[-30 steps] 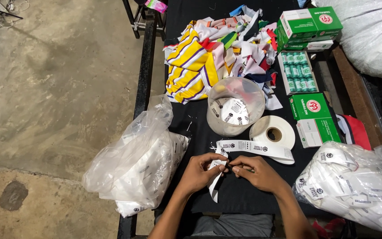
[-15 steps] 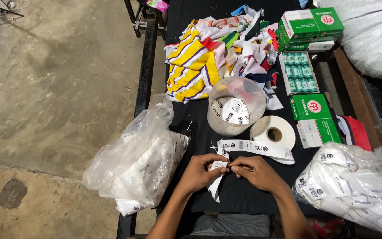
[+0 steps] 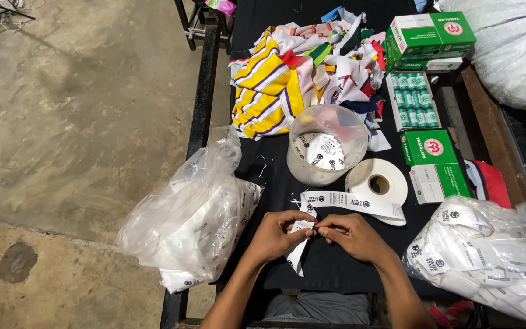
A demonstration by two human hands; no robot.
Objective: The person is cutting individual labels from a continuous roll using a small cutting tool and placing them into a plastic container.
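hands: left hand [image 3: 278, 234] and right hand [image 3: 351, 234] meet fingertip to fingertip at the near edge of the black bench [image 3: 257, 158].
grip: both pinched closed on one white label strip [image 3: 298, 251], held between them.
axis: strip's long end hangs down and toward the left hand, slightly slanted.
nearer: left hand lies over the hanging tail; right hand only nips the top.
nearby: label roll [image 3: 377, 181] just beyond the right hand, its loose printed end reaching toward the grip; clear tub [image 3: 327, 146] behind it.
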